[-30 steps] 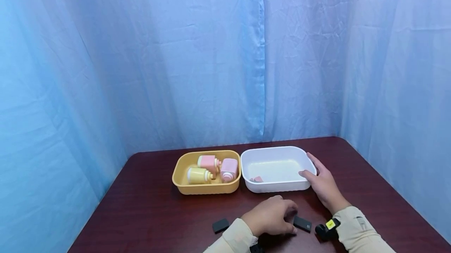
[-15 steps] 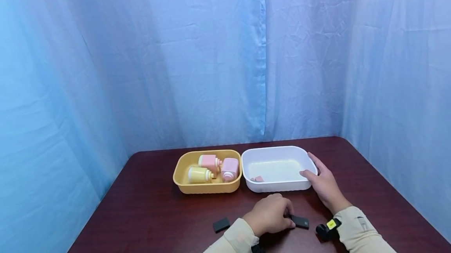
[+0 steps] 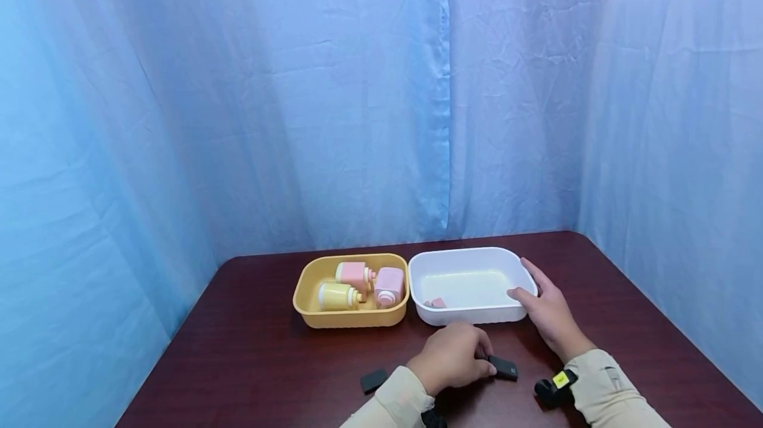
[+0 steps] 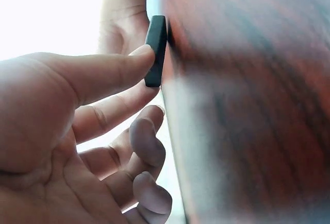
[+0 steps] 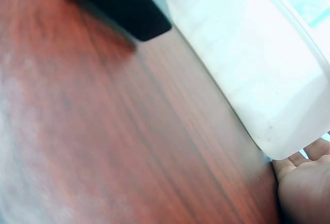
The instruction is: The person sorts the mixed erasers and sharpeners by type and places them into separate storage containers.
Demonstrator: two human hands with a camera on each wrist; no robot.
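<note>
My left hand (image 3: 452, 358) pinches a small black rectangular block (image 3: 504, 368) between thumb and index finger, in front of the white bin. In the left wrist view the block (image 4: 156, 51) stands on edge at the fingertips, just off the tabletop, while the other fingers curl loosely. At the right end of the white bin (image 3: 473, 315), my right hand (image 3: 553, 319) grips the wall, thumb over the rim and fingers outside. The right wrist view catches the black block (image 5: 126, 7) beside the bin's side (image 5: 247, 64), with part of my right hand (image 5: 307, 188) at the corner.
A second black block (image 3: 373, 380) lies by the left sleeve. The yellow bin (image 3: 352, 321) touches the white one and holds a yellow bottle (image 3: 336, 297), a pink bottle (image 3: 350, 273) and a lilac bottle (image 3: 389, 283). Small pink pieces (image 3: 438, 303) lie inside the white bin.
My left hand has closed finger and thumb on the black block and drawn it slightly up and left. My right hand stays on the white bin.
</note>
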